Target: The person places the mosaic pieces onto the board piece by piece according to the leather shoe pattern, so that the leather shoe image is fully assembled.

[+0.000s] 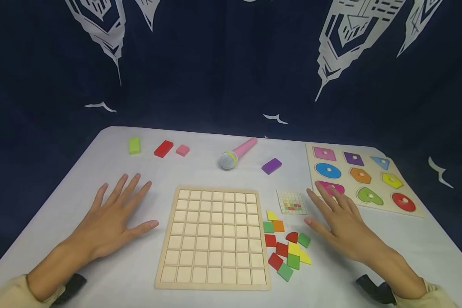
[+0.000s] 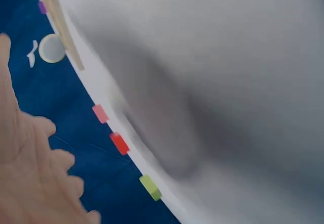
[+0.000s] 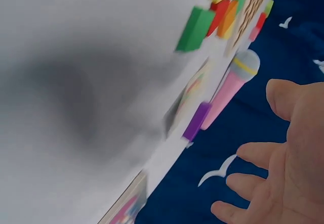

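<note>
Fingers spread, my left hand (image 1: 109,220) is over the white table to the left of a wooden grid board (image 1: 215,239), holding nothing. On the other side, my right hand (image 1: 342,222) has its fingers extended and holds nothing either; its fingertips overlap the edge of a shape puzzle board (image 1: 369,179) in the head view. Between the grid board and that hand lie several loose coloured tiles (image 1: 294,249), red, green, yellow and orange. A small pattern card (image 1: 291,202) with a printed grid sits just above them. The grid board's cells hold no tiles.
Along the back lie a lime green block (image 1: 134,146), a red block (image 1: 163,149), a small pink block (image 1: 182,150), a pink toy microphone (image 1: 238,154) and a purple block (image 1: 271,166). A dark blue printed curtain (image 1: 215,64) hangs behind the table's far edge.
</note>
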Motion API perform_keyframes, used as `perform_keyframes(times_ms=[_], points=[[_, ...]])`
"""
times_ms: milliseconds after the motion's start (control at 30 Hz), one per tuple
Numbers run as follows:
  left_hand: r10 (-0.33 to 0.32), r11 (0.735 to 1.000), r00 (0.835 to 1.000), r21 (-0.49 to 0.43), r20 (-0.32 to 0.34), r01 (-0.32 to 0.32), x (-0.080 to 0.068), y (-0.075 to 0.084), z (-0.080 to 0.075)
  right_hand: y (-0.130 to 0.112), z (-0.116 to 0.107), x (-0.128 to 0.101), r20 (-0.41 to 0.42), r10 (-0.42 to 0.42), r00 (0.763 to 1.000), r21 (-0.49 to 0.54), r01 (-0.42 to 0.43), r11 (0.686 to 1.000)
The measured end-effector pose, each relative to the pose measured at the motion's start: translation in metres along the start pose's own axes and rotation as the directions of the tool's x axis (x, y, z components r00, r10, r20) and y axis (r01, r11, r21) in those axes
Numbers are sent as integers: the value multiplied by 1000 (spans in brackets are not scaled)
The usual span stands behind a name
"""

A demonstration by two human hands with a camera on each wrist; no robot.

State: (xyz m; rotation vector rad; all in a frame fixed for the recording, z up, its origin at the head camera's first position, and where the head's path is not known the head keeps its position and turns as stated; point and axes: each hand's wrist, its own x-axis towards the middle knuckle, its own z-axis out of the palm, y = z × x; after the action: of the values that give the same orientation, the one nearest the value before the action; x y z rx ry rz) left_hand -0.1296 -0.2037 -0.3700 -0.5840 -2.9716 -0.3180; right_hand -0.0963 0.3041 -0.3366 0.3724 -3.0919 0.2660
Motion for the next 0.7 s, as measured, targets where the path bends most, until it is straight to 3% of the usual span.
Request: perform_keyframes(times_ms=[100,267,533,700], points=[[9,991,997,-133,75,1,1,6,0,-12,0,6,3,-21,1000,24,20,1000],[82,946,982,-322,172,-23,6,13,3,-27,2,13,1,-43,999,65,42,997],[156,946,958,-315,242,-75,26,15,7,-48,7,31,57,-69,996,142,60,988],[169,946,921,-319,352,-52,33,17,4,-53,7,48,107,-102,989,235,74,969]])
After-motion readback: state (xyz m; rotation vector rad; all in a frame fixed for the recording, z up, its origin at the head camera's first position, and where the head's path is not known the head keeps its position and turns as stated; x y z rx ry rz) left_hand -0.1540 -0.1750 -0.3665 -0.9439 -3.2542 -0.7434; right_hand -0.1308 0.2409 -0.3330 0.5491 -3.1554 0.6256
